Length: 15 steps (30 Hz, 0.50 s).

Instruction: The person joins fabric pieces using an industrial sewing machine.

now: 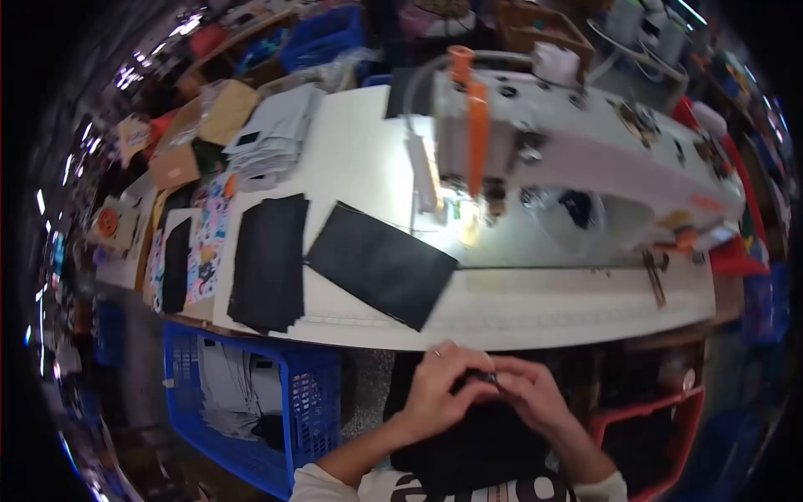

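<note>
My left hand and my right hand meet in front of my body, just below the table's front edge. Their fingertips pinch together around a small dark piece, mostly covered by the fingers; its kind cannot be made out. Dark cloth lies beneath the hands, on my lap. On the table above them, a black rectangular fabric panel lies flat and slanted. A sewing machine with a lit needle area stands behind, untouched by either hand.
Left on the white table are a stack of black panels and a pile of grey pieces. Below the edge stand a blue plastic basket holding grey pieces and a red crate. A cardboard box sits far left.
</note>
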Each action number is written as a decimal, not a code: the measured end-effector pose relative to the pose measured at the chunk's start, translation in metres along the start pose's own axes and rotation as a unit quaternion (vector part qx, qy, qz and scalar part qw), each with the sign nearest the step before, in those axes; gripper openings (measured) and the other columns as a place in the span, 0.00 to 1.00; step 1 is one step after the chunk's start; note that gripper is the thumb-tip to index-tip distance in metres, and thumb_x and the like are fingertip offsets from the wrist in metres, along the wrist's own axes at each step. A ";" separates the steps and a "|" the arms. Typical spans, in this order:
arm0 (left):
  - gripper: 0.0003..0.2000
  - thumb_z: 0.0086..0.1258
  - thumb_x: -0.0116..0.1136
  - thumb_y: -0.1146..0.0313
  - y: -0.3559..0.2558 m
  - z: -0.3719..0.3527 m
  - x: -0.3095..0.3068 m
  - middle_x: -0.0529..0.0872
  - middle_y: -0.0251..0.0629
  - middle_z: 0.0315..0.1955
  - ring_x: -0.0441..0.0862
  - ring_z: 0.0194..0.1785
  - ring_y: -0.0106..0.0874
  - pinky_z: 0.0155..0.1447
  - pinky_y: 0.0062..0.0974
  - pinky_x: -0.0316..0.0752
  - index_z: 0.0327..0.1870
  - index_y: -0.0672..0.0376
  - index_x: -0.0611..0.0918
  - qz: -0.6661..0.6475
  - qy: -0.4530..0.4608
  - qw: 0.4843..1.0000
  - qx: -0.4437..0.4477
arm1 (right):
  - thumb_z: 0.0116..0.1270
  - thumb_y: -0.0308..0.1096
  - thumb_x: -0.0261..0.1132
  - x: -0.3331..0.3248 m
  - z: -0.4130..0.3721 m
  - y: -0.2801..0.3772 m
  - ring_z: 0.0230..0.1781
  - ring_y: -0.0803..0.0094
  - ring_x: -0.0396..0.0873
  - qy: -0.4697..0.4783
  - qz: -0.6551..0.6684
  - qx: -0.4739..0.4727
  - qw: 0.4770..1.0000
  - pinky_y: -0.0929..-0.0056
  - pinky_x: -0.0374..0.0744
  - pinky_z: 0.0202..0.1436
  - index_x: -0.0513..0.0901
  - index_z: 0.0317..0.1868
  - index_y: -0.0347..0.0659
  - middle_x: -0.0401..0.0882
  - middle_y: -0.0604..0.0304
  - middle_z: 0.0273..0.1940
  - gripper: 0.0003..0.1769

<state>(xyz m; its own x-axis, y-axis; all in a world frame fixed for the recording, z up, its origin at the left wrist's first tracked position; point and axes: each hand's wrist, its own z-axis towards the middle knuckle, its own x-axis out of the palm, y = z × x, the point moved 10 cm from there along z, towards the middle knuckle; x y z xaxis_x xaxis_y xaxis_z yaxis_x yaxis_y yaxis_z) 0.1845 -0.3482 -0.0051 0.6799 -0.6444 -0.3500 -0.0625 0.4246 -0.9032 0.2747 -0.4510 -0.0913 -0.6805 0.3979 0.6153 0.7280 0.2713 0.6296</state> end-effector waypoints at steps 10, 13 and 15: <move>0.16 0.55 0.77 0.78 -0.059 0.055 -0.008 0.90 0.39 0.42 0.82 0.37 0.40 0.47 0.32 0.75 0.44 0.60 0.85 0.147 -0.026 0.978 0.148 | 0.79 0.25 0.56 0.033 0.013 0.091 0.59 0.68 0.82 0.016 -0.208 -0.130 0.969 0.72 0.79 0.65 0.78 0.67 0.28 0.84 0.50 0.58 0.20; 0.16 0.59 0.74 0.82 -0.056 0.061 -0.011 0.88 0.41 0.45 0.82 0.41 0.34 0.47 0.28 0.79 0.47 0.63 0.84 0.118 -0.062 0.980 0.147 | 0.80 0.25 0.55 0.030 0.018 0.108 0.54 0.71 0.82 -0.035 -0.299 -0.184 0.936 0.72 0.78 0.63 0.77 0.67 0.30 0.84 0.54 0.54 0.19; 0.16 0.61 0.72 0.84 -0.051 0.065 -0.014 0.88 0.41 0.46 0.83 0.44 0.31 0.48 0.26 0.81 0.49 0.64 0.83 0.103 -0.081 0.980 0.147 | 0.81 0.26 0.53 0.026 0.021 0.113 0.51 0.72 0.81 -0.034 -0.287 -0.206 0.935 0.72 0.79 0.61 0.77 0.67 0.30 0.83 0.55 0.51 0.19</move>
<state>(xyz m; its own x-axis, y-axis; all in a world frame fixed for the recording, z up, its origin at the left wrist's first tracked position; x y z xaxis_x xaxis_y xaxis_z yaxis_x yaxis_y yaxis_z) 0.2258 -0.3198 0.0620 0.7840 -0.4260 -0.4515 -0.0132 0.7157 -0.6983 0.3414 -0.3917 -0.0138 -0.9321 0.3488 0.0981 0.1417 0.1020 0.9846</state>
